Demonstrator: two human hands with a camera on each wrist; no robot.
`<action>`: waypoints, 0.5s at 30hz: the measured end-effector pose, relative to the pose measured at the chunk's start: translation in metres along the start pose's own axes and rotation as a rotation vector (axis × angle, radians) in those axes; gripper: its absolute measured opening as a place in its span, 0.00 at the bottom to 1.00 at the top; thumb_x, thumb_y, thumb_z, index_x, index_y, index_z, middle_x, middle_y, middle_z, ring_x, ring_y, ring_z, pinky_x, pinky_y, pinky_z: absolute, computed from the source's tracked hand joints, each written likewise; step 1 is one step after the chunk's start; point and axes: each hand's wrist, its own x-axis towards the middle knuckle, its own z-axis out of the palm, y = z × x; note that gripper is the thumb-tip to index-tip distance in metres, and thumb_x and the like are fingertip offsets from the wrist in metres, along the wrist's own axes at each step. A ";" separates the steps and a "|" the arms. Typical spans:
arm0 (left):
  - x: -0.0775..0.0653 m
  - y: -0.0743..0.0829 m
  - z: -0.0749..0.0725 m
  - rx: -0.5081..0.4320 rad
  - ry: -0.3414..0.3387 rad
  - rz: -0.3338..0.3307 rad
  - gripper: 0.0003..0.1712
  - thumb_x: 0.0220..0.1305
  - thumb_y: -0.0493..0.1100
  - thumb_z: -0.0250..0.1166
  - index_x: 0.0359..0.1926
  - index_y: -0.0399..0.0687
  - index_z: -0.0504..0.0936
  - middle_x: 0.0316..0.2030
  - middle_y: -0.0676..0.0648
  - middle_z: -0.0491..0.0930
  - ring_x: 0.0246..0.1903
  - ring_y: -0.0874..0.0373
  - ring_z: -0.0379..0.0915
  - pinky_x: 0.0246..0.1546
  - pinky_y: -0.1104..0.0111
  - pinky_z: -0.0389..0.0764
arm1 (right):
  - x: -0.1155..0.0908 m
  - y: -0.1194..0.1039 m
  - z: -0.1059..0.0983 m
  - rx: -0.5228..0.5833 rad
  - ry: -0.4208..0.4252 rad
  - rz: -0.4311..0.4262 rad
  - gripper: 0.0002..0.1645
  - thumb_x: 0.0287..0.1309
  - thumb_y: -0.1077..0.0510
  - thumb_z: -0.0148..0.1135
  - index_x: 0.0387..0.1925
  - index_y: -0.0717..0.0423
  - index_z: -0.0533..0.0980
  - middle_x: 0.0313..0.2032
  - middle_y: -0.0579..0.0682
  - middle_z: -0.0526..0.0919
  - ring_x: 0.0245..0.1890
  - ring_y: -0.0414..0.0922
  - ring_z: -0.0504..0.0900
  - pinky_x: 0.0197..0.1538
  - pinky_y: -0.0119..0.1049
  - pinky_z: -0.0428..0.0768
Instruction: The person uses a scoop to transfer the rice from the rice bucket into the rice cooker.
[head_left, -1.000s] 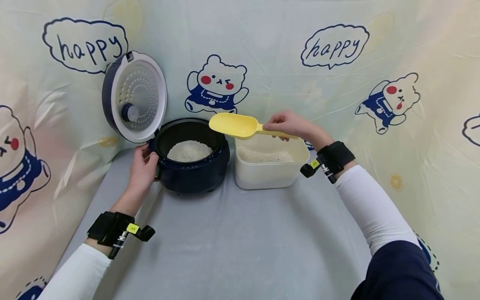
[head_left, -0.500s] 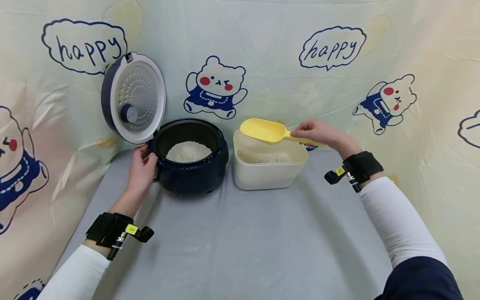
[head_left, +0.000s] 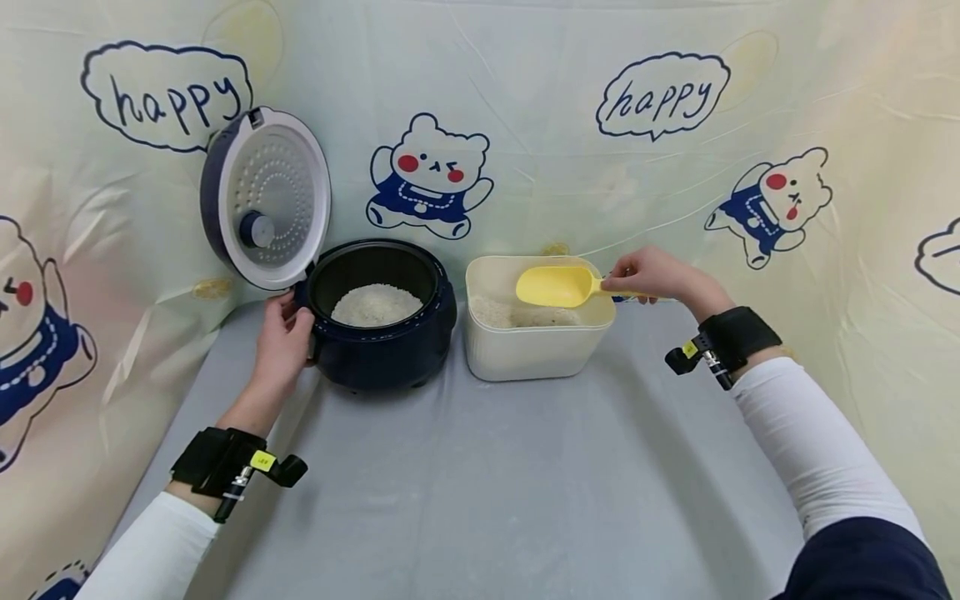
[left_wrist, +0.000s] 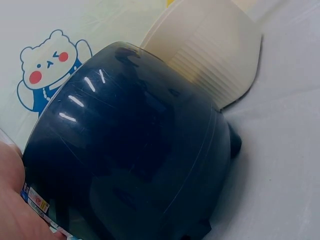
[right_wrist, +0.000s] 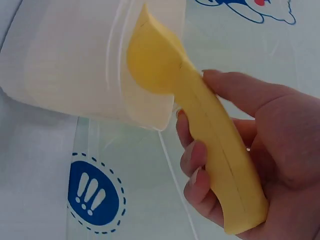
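My right hand (head_left: 648, 273) grips the handle of a yellow scoop (head_left: 557, 286), its fingers wrapped round it in the right wrist view. The scoop's bowl is over the opening of a cream-white rice container (head_left: 534, 354), and no rice shows in it. Pale rice lies in that container. To its left stands a dark blue rice cooker (head_left: 382, 358) with its lid (head_left: 277, 196) raised. White rice (head_left: 377, 306) is heaped in the cooker's pot. My left hand (head_left: 283, 342) holds the cooker's left side by the lid hinge; part of its fingers are hidden.
A grey cloth (head_left: 465, 483) covers the table. Close behind the cooker and container hangs a printed curtain (head_left: 547, 125) with bears and lettering. A narrow gap separates the cooker from the container.
My right hand has carried the scoop rightward from over the cooker's edge, then lowered it to the container's opening. My left hand stays at the cooker.
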 end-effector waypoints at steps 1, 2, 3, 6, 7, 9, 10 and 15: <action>0.000 0.000 0.000 0.000 -0.002 0.001 0.35 0.80 0.49 0.41 0.81 0.41 0.49 0.78 0.34 0.54 0.75 0.39 0.54 0.35 0.50 0.79 | 0.001 -0.002 0.001 -0.037 0.002 -0.001 0.21 0.71 0.48 0.66 0.48 0.64 0.82 0.32 0.55 0.80 0.29 0.51 0.75 0.32 0.39 0.75; 0.001 0.000 0.000 0.000 -0.003 0.002 0.35 0.80 0.49 0.41 0.81 0.42 0.49 0.78 0.34 0.54 0.75 0.39 0.54 0.35 0.51 0.79 | 0.001 -0.003 0.002 -0.068 0.004 0.000 0.21 0.71 0.48 0.67 0.48 0.64 0.82 0.33 0.56 0.81 0.30 0.51 0.75 0.33 0.39 0.76; 0.001 0.000 -0.001 0.000 -0.005 0.003 0.35 0.80 0.49 0.41 0.81 0.42 0.49 0.78 0.34 0.54 0.75 0.39 0.53 0.34 0.51 0.79 | 0.002 -0.004 0.003 -0.104 0.008 0.000 0.21 0.70 0.49 0.67 0.49 0.64 0.82 0.33 0.56 0.81 0.30 0.51 0.75 0.33 0.39 0.76; 0.001 0.001 -0.001 -0.003 -0.010 0.003 0.35 0.80 0.50 0.41 0.81 0.42 0.48 0.78 0.34 0.54 0.75 0.39 0.53 0.34 0.52 0.79 | 0.006 -0.008 0.008 -0.201 0.024 -0.003 0.19 0.69 0.50 0.68 0.47 0.64 0.83 0.34 0.56 0.82 0.33 0.52 0.76 0.36 0.40 0.78; 0.001 0.001 -0.001 -0.003 -0.012 0.003 0.35 0.80 0.50 0.41 0.81 0.42 0.48 0.78 0.34 0.54 0.75 0.39 0.53 0.34 0.52 0.79 | 0.007 -0.010 0.010 -0.231 0.030 -0.002 0.18 0.69 0.51 0.68 0.46 0.64 0.83 0.34 0.56 0.82 0.33 0.52 0.76 0.37 0.40 0.78; 0.001 0.001 -0.001 0.000 -0.014 0.001 0.36 0.80 0.50 0.41 0.81 0.42 0.48 0.79 0.34 0.53 0.75 0.39 0.53 0.34 0.52 0.79 | 0.009 -0.013 0.013 -0.293 0.039 -0.009 0.17 0.67 0.52 0.69 0.44 0.63 0.83 0.35 0.56 0.82 0.34 0.53 0.76 0.39 0.42 0.78; 0.001 0.001 -0.001 0.002 -0.015 0.001 0.36 0.80 0.50 0.41 0.81 0.42 0.48 0.78 0.34 0.53 0.75 0.39 0.53 0.34 0.53 0.79 | 0.011 -0.015 0.015 -0.315 0.040 -0.010 0.16 0.67 0.52 0.70 0.43 0.63 0.83 0.35 0.56 0.83 0.35 0.53 0.76 0.40 0.43 0.78; 0.001 0.000 -0.001 0.001 -0.017 -0.005 0.36 0.80 0.50 0.41 0.81 0.42 0.47 0.79 0.35 0.53 0.75 0.39 0.53 0.31 0.57 0.80 | 0.016 -0.022 0.023 -0.399 0.036 -0.011 0.15 0.64 0.52 0.72 0.41 0.62 0.83 0.34 0.55 0.83 0.34 0.53 0.76 0.40 0.44 0.78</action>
